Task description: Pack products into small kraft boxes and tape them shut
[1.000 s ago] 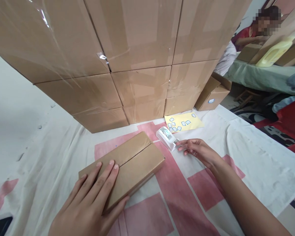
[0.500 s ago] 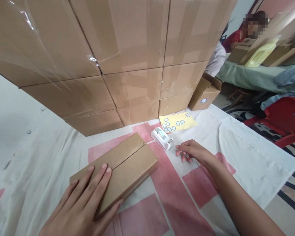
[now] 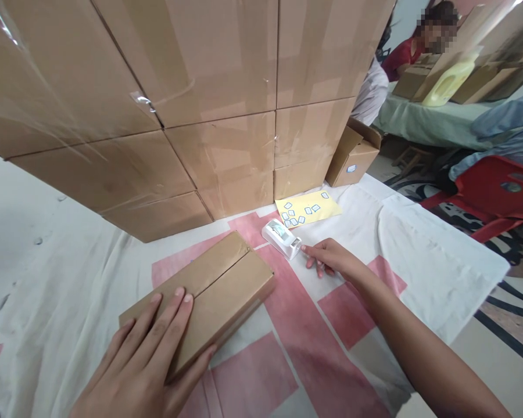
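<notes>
L hand (image 3: 148, 354): flat & open, palm down on the near end of the box, fingers spread, pressing not gripping.
Box (image 3: 209, 290): flat brown carton lying on the cloth, seam btwn the top flaps looks untaped.
Cloth (image 3: 418, 244): white w/ pink blocks, spread over the floor under everything.
R hand (image 3: 331, 261): reached out right of the box, fingers loosely curled, fingertips (image 3: 305, 249) at the near end of the dispenser. Can't tell if it's pinching any tape, too small.
Dispenser (image 3: 281, 237): small white tape dispenser, sits just past the box's far corner.
Step, imo: box pinned down, R hand at the dispenser, nothing on the seam yet.
Next move needs: a firm pinch on the tape end, L hand keeping the box from sliding.
Sticker sheet (image 3: 307, 208): yellow, small blue-edged labels on it, just behind the dispenser.
Carton wall (image 3: 200, 87): big taped cartons stacked behind.
Far right: another person (image 3: 401, 55) at a table w/ a yellow jug (image 3: 447, 81).
</notes>
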The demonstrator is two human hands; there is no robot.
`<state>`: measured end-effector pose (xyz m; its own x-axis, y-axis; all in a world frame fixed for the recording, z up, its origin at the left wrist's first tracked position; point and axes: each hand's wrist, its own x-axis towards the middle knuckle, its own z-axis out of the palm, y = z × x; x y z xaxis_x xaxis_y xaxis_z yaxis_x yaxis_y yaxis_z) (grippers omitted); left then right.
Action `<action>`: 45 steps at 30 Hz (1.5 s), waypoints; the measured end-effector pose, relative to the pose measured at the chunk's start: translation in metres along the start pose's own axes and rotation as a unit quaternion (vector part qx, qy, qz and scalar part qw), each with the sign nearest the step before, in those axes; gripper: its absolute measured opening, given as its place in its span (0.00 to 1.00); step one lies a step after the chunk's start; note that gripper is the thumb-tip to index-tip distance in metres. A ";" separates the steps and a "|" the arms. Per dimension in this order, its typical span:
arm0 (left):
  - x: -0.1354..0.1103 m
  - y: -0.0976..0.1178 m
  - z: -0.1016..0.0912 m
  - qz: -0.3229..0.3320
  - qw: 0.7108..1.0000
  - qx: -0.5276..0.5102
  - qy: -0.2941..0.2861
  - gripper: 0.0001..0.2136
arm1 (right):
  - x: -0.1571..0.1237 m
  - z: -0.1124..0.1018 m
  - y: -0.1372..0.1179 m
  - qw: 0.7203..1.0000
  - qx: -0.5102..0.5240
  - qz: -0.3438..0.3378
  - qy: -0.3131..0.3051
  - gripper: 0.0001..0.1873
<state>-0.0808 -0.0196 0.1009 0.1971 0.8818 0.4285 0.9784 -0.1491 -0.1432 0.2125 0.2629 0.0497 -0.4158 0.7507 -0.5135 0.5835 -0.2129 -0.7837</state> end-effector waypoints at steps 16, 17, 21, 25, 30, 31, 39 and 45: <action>0.004 0.007 -0.003 -0.074 0.997 -0.012 -0.006 0.23 | 0.006 -0.006 0.005 0.999 -0.026 -0.003 -0.046 0.29; 0.004 0.007 -0.003 -0.074 0.997 -0.012 -0.008 0.23 | 0.007 -0.007 0.006 0.998 -0.022 -0.005 -0.054 0.29; 0.003 0.008 -0.003 -0.079 0.997 -0.006 -0.012 0.24 | 0.003 -0.012 0.003 0.999 0.011 -0.005 -0.032 0.26; 0.003 0.008 -0.003 -0.078 0.997 -0.006 -0.015 0.23 | -0.005 -0.021 -0.003 0.999 0.020 -0.008 0.046 0.25; 0.003 0.006 -0.003 -0.059 0.998 0.000 -0.012 0.22 | -0.006 -0.024 -0.007 0.985 0.045 -0.074 0.149 0.21; 0.003 0.006 -0.002 -0.053 0.999 0.001 -0.010 0.22 | -0.005 -0.023 -0.007 0.983 0.065 -0.101 0.139 0.20; 0.002 0.009 -0.003 -0.078 0.997 -0.013 -0.011 0.22 | -0.003 0.006 -0.006 0.980 0.154 -0.128 0.011 0.23; 0.000 0.009 -0.001 -0.085 0.996 -0.027 -0.016 0.23 | -0.002 0.013 -0.007 0.981 0.150 -0.118 0.031 0.23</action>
<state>-0.0718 -0.0212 0.1007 0.0262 0.9101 0.4136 0.9996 -0.0190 -0.0216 0.2001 0.2544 0.0513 -0.4666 0.8352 -0.2910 0.2409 -0.1965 -0.9504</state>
